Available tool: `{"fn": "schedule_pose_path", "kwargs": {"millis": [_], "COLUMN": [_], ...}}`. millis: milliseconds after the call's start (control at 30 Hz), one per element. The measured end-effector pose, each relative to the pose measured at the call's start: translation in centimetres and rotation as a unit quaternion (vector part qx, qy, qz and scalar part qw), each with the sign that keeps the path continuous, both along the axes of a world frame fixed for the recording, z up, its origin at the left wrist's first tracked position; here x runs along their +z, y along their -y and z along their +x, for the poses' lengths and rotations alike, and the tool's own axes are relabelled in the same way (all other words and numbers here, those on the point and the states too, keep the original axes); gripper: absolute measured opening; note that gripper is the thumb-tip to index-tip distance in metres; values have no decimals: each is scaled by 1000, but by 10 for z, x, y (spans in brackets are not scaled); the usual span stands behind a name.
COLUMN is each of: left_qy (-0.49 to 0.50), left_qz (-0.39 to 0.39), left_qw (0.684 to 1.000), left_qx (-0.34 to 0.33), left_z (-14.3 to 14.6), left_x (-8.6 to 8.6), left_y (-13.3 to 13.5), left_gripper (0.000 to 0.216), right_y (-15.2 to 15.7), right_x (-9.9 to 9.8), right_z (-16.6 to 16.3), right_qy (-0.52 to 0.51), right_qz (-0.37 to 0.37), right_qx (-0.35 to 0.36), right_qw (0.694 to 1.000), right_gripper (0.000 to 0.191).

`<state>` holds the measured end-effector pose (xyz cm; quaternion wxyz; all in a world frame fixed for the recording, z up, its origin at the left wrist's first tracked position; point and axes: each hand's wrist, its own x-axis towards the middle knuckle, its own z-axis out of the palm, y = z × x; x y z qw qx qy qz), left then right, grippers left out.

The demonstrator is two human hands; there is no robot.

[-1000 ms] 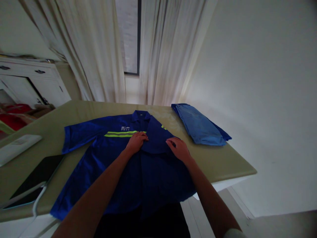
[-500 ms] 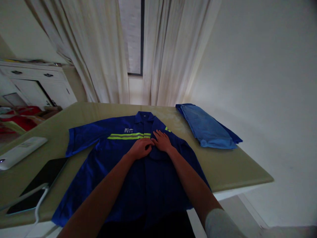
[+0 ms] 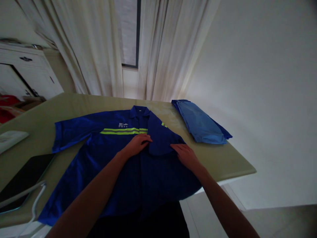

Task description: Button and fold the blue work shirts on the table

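A dark blue work shirt (image 3: 119,148) with yellow-green and grey reflective stripes and a white chest logo lies front up before me. Its left-hand sleeve is spread out sideways, while the sleeve on the right (image 3: 160,138) is folded inward over the front. My left hand (image 3: 137,145) rests on the shirt's middle, fingers slightly bent and thumb apart, its fingertips at the edge of the folded sleeve. Fingers stretched, my right hand (image 3: 187,156) lies on the shirt's right-hand side, by the fold.
Folded blue clothes (image 3: 200,122) lie at the table's back right, near the wall. On the left are a black tablet (image 3: 27,177), a white cable (image 3: 36,201) and a white device (image 3: 12,138). Curtains (image 3: 94,49) hang behind the table (image 3: 223,165).
My right hand has moved right, away from my left hand, to the shirt's side edge. The right-hand side is now folded further inward. The view has shifted slightly.
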<state>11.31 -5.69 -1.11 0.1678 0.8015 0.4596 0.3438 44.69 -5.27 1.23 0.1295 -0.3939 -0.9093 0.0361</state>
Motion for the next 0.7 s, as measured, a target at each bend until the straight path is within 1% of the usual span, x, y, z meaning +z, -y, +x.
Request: {"fn": "schedule_pose_path", "kwargs": {"millis": [67, 133, 200, 267, 333, 433, 533, 600, 700], "left_qy": [54, 65, 17, -47, -87, -93, -82, -89, -109], "left_qz": [16, 23, 11, -6, -12, 5, 22, 25, 31], "left_qw": [998, 997, 1000, 999, 996, 994, 993, 991, 989], "left_qx": [36, 45, 20, -13, -31, -50, -78, -92, -96], "left_z": [11, 19, 21, 19, 14, 9, 10, 12, 14], "left_x": [2, 3, 1, -1, -1, 0, 3, 4, 3], "left_y": [1, 4, 6, 8, 10, 10, 11, 11, 12], "left_gripper": [30, 31, 33, 36, 35, 27, 15, 13, 13], "right_y": [-5, -7, -7, -5, -4, -6, -11, -13, -15], "right_x": [4, 6, 2, -6, -15, -22, -21, -19, -18], "right_z": [14, 24, 28, 30, 30, 32, 35, 36, 35], "right_qy": [-41, -83, -85, -59, -41, -37, -31, -22, -1], "right_qz": [41, 67, 55, 24, 7, 24, 51, 52, 37], "right_qx": [-49, -77, -64, -33, -25, -62, -101, -106, -89], "right_qw": [997, 991, 993, 997, 999, 997, 993, 993, 995], "right_gripper": [55, 52, 51, 53, 52, 53, 51, 47, 42]}}
